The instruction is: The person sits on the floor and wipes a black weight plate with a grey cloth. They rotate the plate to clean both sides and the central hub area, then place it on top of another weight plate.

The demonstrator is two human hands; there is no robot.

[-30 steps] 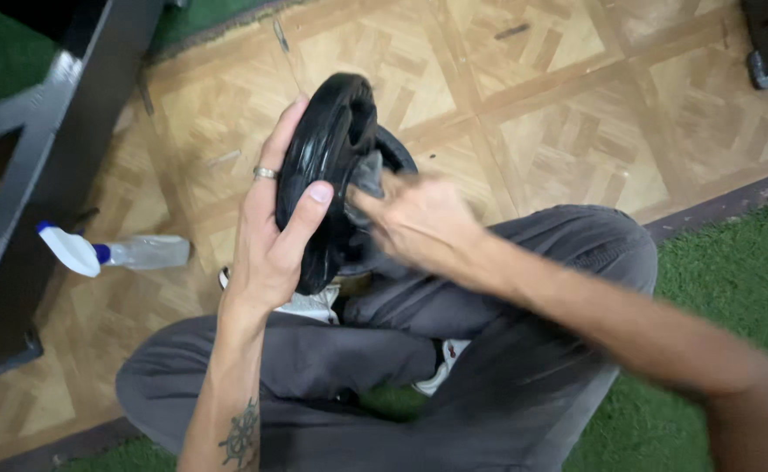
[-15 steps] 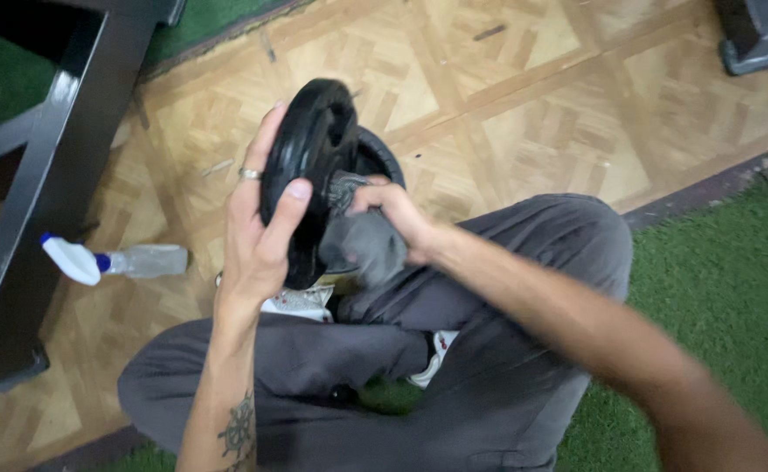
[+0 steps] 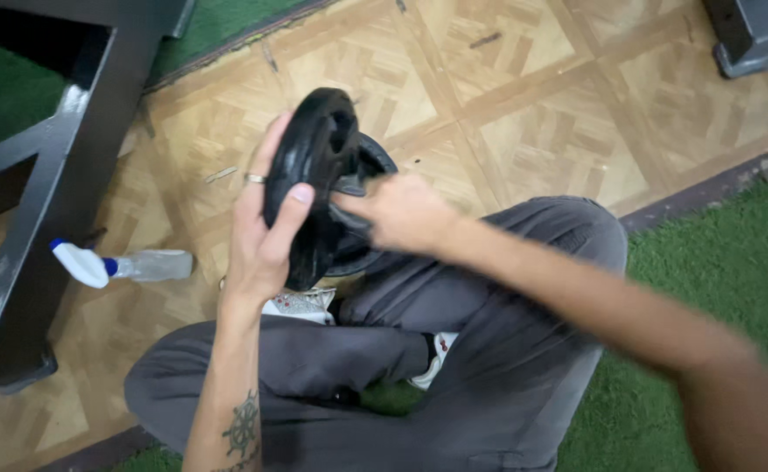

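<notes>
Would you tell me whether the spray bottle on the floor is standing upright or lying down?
Lying down: the spray bottle rests lengthwise on the wooden floor.

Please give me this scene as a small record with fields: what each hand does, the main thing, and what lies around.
left hand: left hand grips the edge of a black weight plate, holding it upright
right hand: right hand presses against the plate's face; blurred, a cloth under it cannot be confirmed
second plate: another black plate sits behind the first
posture: seated cross-legged in grey trousers
nearby: spray bottle lying on the parquet floor; black frame; green turf
</notes>
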